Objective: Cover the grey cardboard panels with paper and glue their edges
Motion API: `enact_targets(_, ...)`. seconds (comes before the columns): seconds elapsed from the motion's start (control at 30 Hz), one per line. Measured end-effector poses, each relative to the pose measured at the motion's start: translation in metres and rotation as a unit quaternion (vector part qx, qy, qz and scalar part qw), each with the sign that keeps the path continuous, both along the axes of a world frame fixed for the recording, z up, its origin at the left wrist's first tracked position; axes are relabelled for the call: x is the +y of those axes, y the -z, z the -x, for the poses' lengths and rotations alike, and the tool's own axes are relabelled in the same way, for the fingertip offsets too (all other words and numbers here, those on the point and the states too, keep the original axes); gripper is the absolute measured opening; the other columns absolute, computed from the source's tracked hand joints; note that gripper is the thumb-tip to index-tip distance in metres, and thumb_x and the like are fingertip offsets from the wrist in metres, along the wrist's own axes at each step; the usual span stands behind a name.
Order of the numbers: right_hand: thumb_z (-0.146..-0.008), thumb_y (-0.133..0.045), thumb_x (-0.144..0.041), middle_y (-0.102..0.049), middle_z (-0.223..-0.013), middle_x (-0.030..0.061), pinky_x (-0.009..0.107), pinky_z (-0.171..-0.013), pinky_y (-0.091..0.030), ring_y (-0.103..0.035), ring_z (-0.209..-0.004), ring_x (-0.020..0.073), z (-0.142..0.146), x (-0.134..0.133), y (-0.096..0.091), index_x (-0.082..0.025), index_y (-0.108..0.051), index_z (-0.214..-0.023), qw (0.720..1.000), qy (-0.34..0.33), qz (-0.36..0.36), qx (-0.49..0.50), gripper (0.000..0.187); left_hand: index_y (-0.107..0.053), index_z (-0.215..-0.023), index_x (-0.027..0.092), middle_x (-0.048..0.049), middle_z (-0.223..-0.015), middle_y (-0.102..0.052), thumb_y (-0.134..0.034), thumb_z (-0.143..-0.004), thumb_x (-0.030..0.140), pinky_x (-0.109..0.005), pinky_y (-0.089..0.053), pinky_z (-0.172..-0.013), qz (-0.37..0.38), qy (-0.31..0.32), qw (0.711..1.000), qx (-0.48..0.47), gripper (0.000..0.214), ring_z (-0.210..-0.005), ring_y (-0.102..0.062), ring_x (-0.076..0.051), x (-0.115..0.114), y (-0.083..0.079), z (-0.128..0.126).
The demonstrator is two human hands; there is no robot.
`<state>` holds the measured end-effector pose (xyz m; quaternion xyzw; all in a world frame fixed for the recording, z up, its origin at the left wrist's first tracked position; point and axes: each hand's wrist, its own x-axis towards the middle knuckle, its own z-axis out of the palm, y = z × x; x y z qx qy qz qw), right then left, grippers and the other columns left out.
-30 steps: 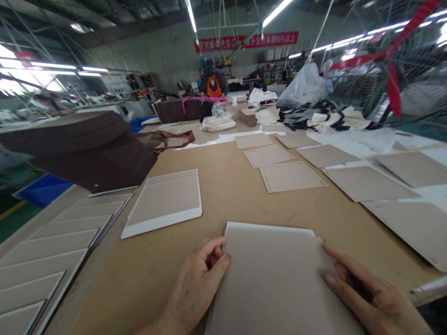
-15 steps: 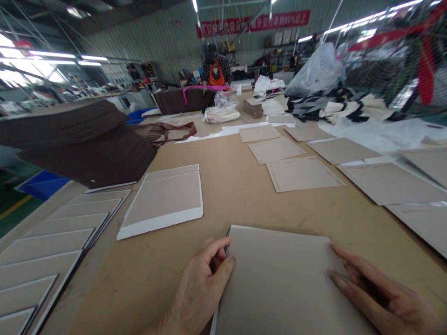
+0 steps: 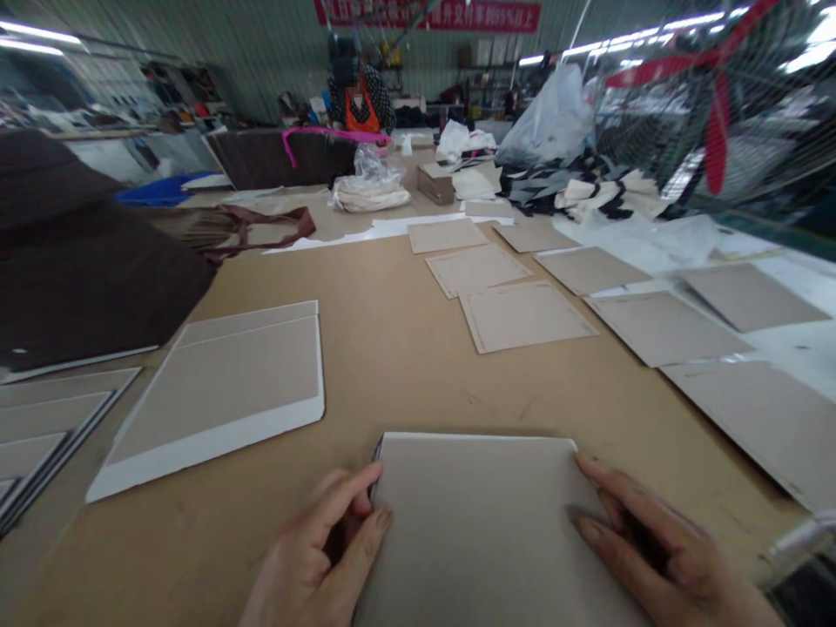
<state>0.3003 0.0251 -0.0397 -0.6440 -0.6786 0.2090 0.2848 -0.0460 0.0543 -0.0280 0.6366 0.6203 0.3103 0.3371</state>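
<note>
A flat grey-beige board [image 3: 483, 531] lies on the tan tabletop at the front, its white-edged far side running level across the view. My left hand [image 3: 326, 544] grips its left edge, thumb on top and fingers at the side. On the opposite edge, my right hand [image 3: 653, 540] has its thumb over the surface and its fingertips by the far right corner. A thin dark layer shows under the board's far left corner. The near end of the board is cut off by the frame.
A white-bordered panel [image 3: 241, 374] lies to the left, near overlapping panels [image 3: 52, 414] and a dark brown stack [image 3: 84, 261]. Several beige boards [image 3: 529, 315] spread over the right side. Farther back are plastic bags [image 3: 549, 117], a red-bladed fan [image 3: 718, 122] and a person [image 3: 359, 96].
The view has turned right, so the surroundings appear farther left. Both hands keep their hold on the board, whose far edge now looks more level.
</note>
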Motion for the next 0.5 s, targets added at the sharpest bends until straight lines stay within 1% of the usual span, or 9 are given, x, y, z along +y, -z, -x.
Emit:
enact_targets(0.07, -0.090, -0.061, -0.048, -0.072, -0.090, 0.0038, 0.025, -0.068, -0.061, -0.071, -0.080, 0.0210, 0.007, 0.001, -0.009, -0.028, -0.067, -0.130, 1.000, 0.000, 0.008, 0.004, 0.046, -0.070, -0.118, 0.033, 0.0001, -0.082, -0.061, -0.068, -0.083, 0.045, -0.022, -0.050, -0.068, 0.001, -0.001, 1.000, 0.007, 0.038, -0.071, -0.061, -0.017, 0.001, 0.000, 0.002)
enact_targets(0.13, -0.090, -0.062, -0.047, -0.072, -0.088, 0.0038, 0.025, -0.067, -0.061, -0.071, -0.081, 0.0215, 0.012, 0.002, -0.014, -0.027, -0.067, -0.129, 1.000, 0.004, 0.014, 0.007, 0.045, -0.072, -0.117, 0.031, -0.0007, -0.082, -0.062, -0.070, -0.080, 0.047, -0.023, -0.052, -0.068, 0.005, -0.004, 1.000, 0.009, 0.041, -0.072, -0.062, -0.018, 0.002, 0.001, 0.003)
enact_targets(0.2, -0.089, -0.062, -0.045, -0.073, -0.090, 0.0033, 0.026, -0.068, -0.061, -0.071, -0.081, 0.0217, 0.013, 0.002, -0.015, -0.027, -0.067, -0.130, 1.000, 0.008, 0.015, 0.012, 0.045, -0.073, -0.116, 0.031, -0.0011, -0.082, -0.063, -0.070, -0.080, 0.049, -0.023, -0.052, -0.068, -0.001, -0.008, 1.000, 0.016, 0.041, -0.072, -0.063, -0.019, 0.003, 0.002, 0.004)
enact_targets(0.3, -0.088, -0.063, -0.044, -0.073, -0.089, 0.0028, 0.029, -0.071, -0.062, -0.071, -0.078, 0.0216, 0.013, 0.002, -0.014, -0.027, -0.066, -0.131, 1.000, 0.006, 0.018, 0.019, 0.046, -0.072, -0.116, 0.033, -0.0007, -0.081, -0.064, -0.068, -0.081, 0.049, -0.022, -0.053, -0.067, -0.034, -0.004, 0.999, 0.041, 0.038, -0.073, -0.063, -0.019, 0.003, 0.004, 0.004)
enact_targets(0.4, -0.089, -0.062, -0.046, -0.074, -0.106, 0.0065, 0.033, -0.077, -0.062, -0.071, -0.094, 0.0263, 0.014, 0.002, -0.013, -0.026, -0.065, -0.132, 1.000, 0.002, 0.018, 0.006, 0.047, -0.072, -0.115, 0.034, -0.0005, -0.084, -0.064, -0.067, -0.082, 0.049, -0.021, -0.052, -0.068, -0.056, -0.011, 0.997, 0.049, 0.036, -0.077, -0.064, -0.018, 0.001, 0.006, 0.001)
enact_targets(0.43, -0.090, -0.062, -0.045, -0.073, -0.112, 0.0074, 0.033, -0.078, -0.062, -0.070, -0.100, 0.0277, 0.014, 0.002, -0.013, -0.026, -0.064, -0.132, 1.000, -0.001, 0.015, -0.002, 0.047, -0.072, -0.114, 0.034, -0.0003, -0.085, -0.064, -0.067, -0.082, 0.050, -0.020, -0.051, -0.069, -0.054, -0.021, 0.997, 0.043, 0.036, -0.078, -0.063, -0.018, 0.000, 0.006, 0.000)
enact_targets(0.5, -0.092, -0.059, -0.043, -0.071, -0.119, 0.0083, 0.032, -0.074, -0.063, -0.069, -0.104, 0.0287, 0.015, 0.003, -0.012, -0.025, -0.064, -0.132, 1.000, -0.008, 0.004, -0.021, 0.045, -0.072, -0.114, 0.033, 0.0006, -0.085, -0.062, -0.067, -0.083, 0.051, -0.020, -0.049, -0.070, -0.045, -0.045, 0.998, 0.022, 0.036, -0.077, -0.062, -0.016, -0.002, 0.005, -0.005)
